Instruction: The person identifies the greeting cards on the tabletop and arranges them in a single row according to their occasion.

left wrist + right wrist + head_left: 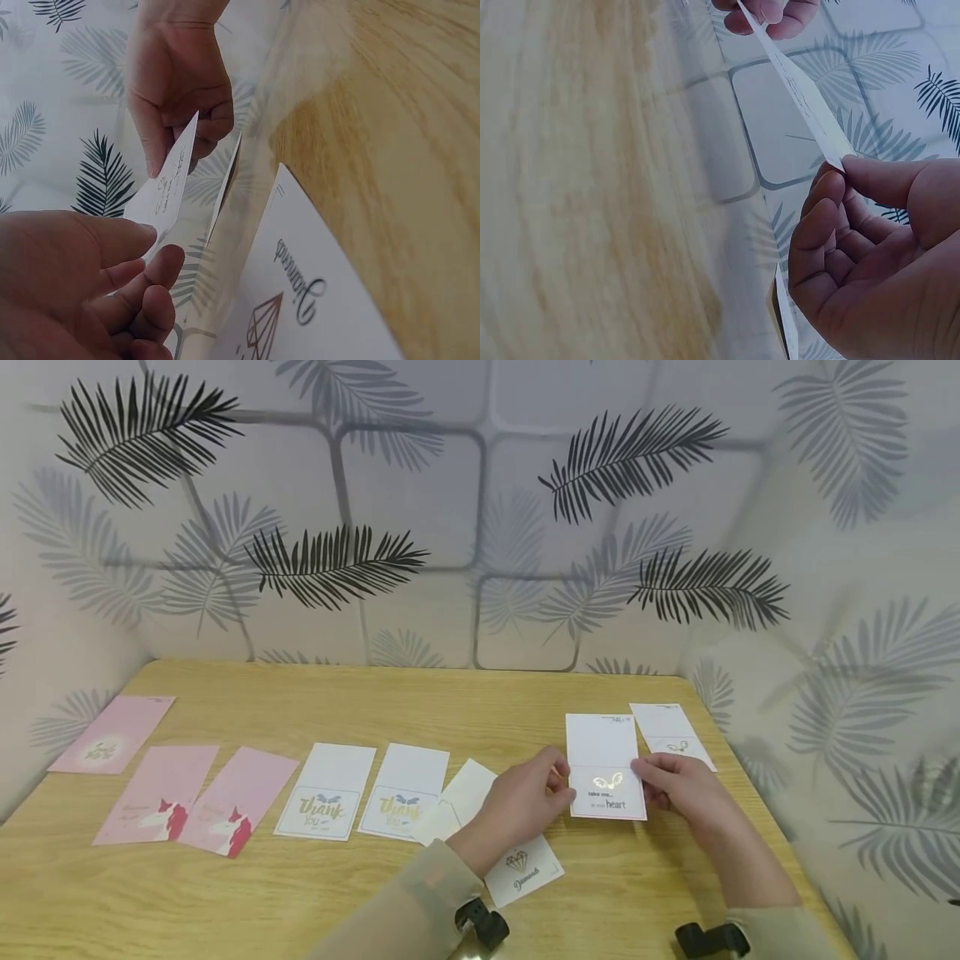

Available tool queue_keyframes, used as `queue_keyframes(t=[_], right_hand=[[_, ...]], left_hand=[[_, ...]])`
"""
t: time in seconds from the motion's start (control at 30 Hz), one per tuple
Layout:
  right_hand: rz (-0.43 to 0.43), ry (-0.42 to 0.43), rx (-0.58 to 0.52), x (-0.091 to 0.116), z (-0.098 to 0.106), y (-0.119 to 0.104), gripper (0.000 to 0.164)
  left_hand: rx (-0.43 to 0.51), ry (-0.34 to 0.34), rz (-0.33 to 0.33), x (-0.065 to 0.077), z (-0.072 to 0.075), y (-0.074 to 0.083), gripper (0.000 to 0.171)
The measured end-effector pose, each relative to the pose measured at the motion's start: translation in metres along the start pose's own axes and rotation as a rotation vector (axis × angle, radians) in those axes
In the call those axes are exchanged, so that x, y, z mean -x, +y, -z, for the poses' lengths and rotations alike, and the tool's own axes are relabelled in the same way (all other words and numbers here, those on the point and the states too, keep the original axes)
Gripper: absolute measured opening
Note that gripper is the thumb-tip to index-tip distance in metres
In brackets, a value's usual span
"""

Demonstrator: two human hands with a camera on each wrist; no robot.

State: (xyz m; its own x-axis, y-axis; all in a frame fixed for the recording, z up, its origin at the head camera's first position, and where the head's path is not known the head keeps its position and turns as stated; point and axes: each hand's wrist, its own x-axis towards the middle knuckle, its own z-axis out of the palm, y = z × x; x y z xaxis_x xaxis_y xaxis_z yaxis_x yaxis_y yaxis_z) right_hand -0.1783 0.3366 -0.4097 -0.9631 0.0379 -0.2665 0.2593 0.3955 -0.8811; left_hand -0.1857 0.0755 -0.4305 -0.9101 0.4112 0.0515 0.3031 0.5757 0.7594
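Observation:
A white greeting card (606,767) with gold wings and the words "take me... heart" is held up above the table between both hands. My left hand (528,802) pinches its left edge, thumb on the printed face. On the opposite edge, my right hand (686,789) pinches it between thumb and fingers, as the right wrist view also shows with the card (810,101) seen nearly edge-on. Under my left forearm lies a white card with a diamond drawing (517,860), partly covered. Behind my right hand lies another white card with gold wings (667,727).
Two white "thank you" cards (324,793) lie left of the middle of the wooden table (375,702). Two pink unicorn cards (161,793) and a plain pink card with gold lettering (112,735) lie further left. A leaf-patterned curtain (420,510) stands behind the table.

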Motion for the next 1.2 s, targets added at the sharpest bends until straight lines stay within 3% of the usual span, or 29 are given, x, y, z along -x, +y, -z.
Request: queue_keyframes(t=[0.2,0.63,0.9,1.2], right_hand=[[0.008,0.009,-0.021,-0.005,0.001,-0.004,0.036],[0.025,0.121,0.037,-0.008,0.001,-0.007,0.039],[0.026,0.171,0.108,-0.008,0.006,-0.008,0.040],[0.072,0.200,0.236,-0.011,0.012,-0.009,0.043]], left_hand=[[-0.002,0.036,-0.009,-0.004,-0.001,0.006,0.017],[0.007,0.145,-0.022,-0.023,-0.003,0.013,0.016],[-0.028,0.138,0.005,-0.035,-0.007,0.022,0.016],[-0.146,0.121,0.034,-0.048,-0.013,0.032,0.019]])
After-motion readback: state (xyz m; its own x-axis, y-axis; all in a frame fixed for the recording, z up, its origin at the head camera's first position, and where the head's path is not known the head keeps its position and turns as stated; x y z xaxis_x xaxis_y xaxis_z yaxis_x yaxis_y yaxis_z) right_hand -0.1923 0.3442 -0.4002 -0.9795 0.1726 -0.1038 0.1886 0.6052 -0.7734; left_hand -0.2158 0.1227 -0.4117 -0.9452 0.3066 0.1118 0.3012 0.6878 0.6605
